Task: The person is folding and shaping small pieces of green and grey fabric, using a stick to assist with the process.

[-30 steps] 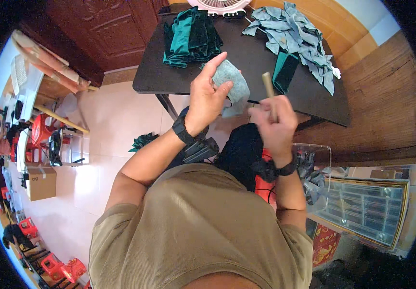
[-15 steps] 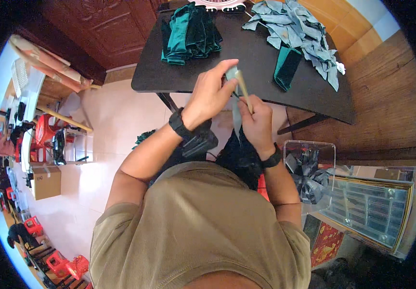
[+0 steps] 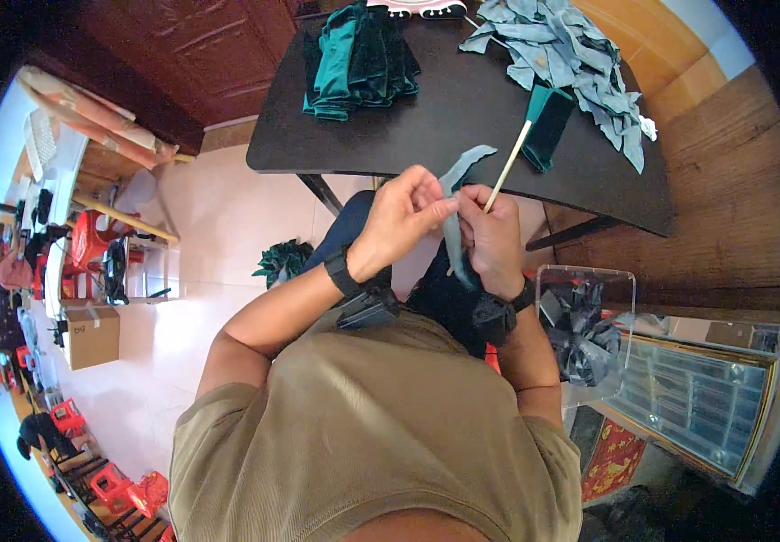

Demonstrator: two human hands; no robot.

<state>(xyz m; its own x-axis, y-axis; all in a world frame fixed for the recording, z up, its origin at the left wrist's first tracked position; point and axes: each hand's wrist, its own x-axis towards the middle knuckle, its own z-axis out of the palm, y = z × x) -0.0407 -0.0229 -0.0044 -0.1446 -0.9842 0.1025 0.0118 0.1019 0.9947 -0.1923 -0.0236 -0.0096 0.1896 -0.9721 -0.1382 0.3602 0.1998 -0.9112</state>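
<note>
Farthest left of what I pick out, a cardboard box [image 3: 92,336] stands on the floor [image 3: 205,226], probably kept down there to leave room to work. Nearer me, a crumpled bundle of green cloth [image 3: 283,260] lies on the floor too. On the dark table [image 3: 286,149], at its left, green velvet pieces [image 3: 363,68] sit layered in a fairly neat stack, which I judge keeps them easy to lift singly.

My left hand [image 3: 411,208] is half curled, fingers bent and thumb reaching right against the grey-green strip [image 3: 468,164]; whether it truly pinches the cloth I cannot tell. The strip runs between my hands at the table's near edge, its upper tip angling right, its tail hanging down, likely held close so both thumbs can work it.

My right hand [image 3: 496,239] is closed around a thin pale stick [image 3: 510,163], its upper end sloping up and right, seemingly to keep fingertips free for the strip.

Beyond, a folded green velvet piece [image 3: 550,131] lies apart from the stack, beside a loose heap of grey-backed pieces [image 3: 561,54], perhaps to keep the two sorts distinct.
</note>
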